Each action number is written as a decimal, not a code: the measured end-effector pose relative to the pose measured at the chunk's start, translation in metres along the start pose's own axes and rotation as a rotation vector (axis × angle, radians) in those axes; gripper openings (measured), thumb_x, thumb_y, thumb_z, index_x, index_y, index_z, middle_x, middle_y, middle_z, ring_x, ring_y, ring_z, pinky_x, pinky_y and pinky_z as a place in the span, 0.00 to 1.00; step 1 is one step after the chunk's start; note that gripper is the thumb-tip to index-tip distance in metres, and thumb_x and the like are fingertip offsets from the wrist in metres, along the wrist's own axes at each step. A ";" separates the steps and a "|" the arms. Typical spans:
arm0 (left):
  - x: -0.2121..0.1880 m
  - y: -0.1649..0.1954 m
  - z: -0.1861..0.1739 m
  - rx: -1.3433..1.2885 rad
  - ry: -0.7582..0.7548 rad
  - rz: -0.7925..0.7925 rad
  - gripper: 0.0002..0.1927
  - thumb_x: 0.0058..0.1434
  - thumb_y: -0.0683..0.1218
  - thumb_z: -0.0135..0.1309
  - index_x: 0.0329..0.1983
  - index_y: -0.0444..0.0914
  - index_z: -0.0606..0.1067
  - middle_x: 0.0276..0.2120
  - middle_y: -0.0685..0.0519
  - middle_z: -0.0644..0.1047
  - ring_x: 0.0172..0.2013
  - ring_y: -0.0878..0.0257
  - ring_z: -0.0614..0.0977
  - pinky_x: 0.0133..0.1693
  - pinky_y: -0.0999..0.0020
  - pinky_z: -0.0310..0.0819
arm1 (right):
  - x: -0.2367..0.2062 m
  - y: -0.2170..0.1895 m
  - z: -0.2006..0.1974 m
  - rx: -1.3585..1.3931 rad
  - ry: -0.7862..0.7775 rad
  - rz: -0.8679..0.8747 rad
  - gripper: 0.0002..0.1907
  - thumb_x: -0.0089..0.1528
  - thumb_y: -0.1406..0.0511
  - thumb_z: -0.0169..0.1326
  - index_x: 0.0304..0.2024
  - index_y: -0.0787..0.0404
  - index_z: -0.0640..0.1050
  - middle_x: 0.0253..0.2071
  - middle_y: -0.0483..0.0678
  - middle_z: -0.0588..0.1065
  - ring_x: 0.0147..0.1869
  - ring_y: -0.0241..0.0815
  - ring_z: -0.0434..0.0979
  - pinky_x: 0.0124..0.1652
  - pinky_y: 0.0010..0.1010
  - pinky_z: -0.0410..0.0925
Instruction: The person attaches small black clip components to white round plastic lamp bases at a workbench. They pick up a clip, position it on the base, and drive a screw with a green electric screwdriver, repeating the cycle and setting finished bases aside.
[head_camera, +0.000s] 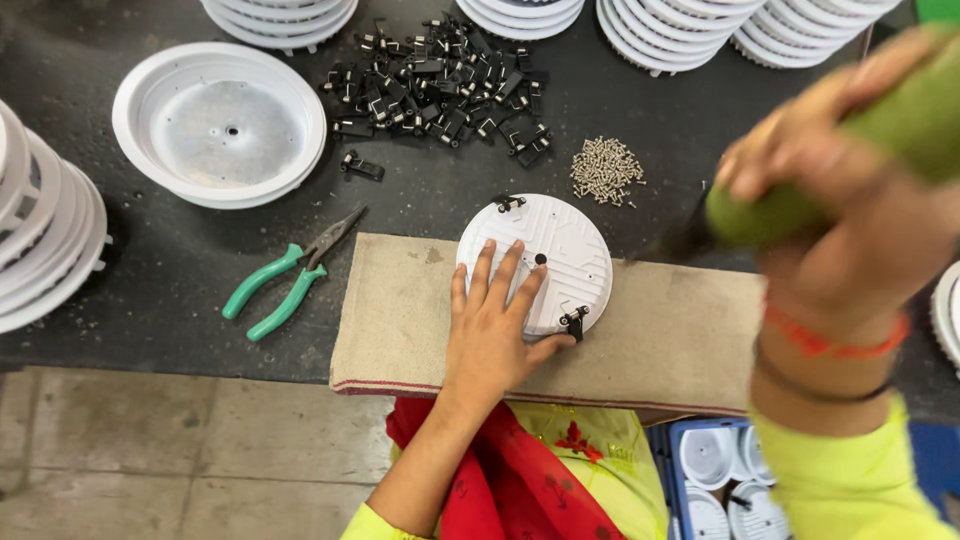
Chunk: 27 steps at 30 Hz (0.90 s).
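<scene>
Head view: the left hand (492, 322) lies flat, fingers spread, on a round white lamp housing (545, 255) that rests face down on a beige cloth pad (650, 330) at the near edge of the dark tabletop (160, 300). Two black spring clips (573, 320) sit on the housing's rim, one at the far edge and one near the thumb. The right hand (835, 215), raised and blurred close to the camera, is closed around the green handle of a screwdriver (800, 180), its dark shaft pointing down toward the pad.

Judging from this, the step in hand is fastening a clip to the housing; the next move calls for bringing the driver tip squarely onto a screw while the left hand keeps the disc from turning.

Farther back lie a heap of black clips (440, 85), a small pile of screws (605, 172), green-handled pliers (290, 275), an open white housing (220, 125) and stacks of more housings (45, 230).
</scene>
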<state>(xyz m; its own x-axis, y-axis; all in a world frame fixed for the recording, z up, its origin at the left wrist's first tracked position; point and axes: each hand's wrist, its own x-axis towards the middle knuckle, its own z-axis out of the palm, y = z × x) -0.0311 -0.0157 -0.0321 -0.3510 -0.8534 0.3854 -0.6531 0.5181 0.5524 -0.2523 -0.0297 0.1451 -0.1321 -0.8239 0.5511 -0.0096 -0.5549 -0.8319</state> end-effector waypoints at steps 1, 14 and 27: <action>0.000 -0.001 -0.001 -0.003 0.000 -0.007 0.45 0.43 0.65 0.70 0.63 0.41 0.73 0.70 0.45 0.63 0.72 0.42 0.56 0.68 0.35 0.44 | -0.012 0.005 0.008 0.057 0.017 -0.008 0.14 0.65 0.75 0.55 0.49 0.64 0.66 0.34 0.52 0.68 0.31 0.47 0.73 0.36 0.38 0.72; -0.003 -0.015 0.000 -0.027 -0.012 -0.021 0.45 0.43 0.65 0.70 0.63 0.43 0.73 0.70 0.45 0.64 0.73 0.43 0.56 0.69 0.35 0.44 | -0.096 0.062 0.032 0.264 -0.104 0.047 0.14 0.72 0.69 0.55 0.51 0.61 0.63 0.31 0.51 0.70 0.33 0.39 0.71 0.40 0.33 0.69; -0.007 -0.026 0.001 -0.026 -0.033 -0.028 0.46 0.42 0.66 0.69 0.64 0.44 0.73 0.70 0.45 0.63 0.72 0.43 0.56 0.68 0.34 0.44 | -0.098 0.063 0.040 0.248 -0.123 0.063 0.13 0.70 0.71 0.54 0.50 0.63 0.63 0.30 0.53 0.70 0.31 0.39 0.71 0.39 0.34 0.70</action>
<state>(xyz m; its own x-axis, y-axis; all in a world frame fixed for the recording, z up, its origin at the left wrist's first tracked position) -0.0120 -0.0232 -0.0500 -0.3552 -0.8687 0.3453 -0.6450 0.4951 0.5820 -0.2007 0.0115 0.0414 -0.0034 -0.8569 0.5155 0.2396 -0.5012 -0.8315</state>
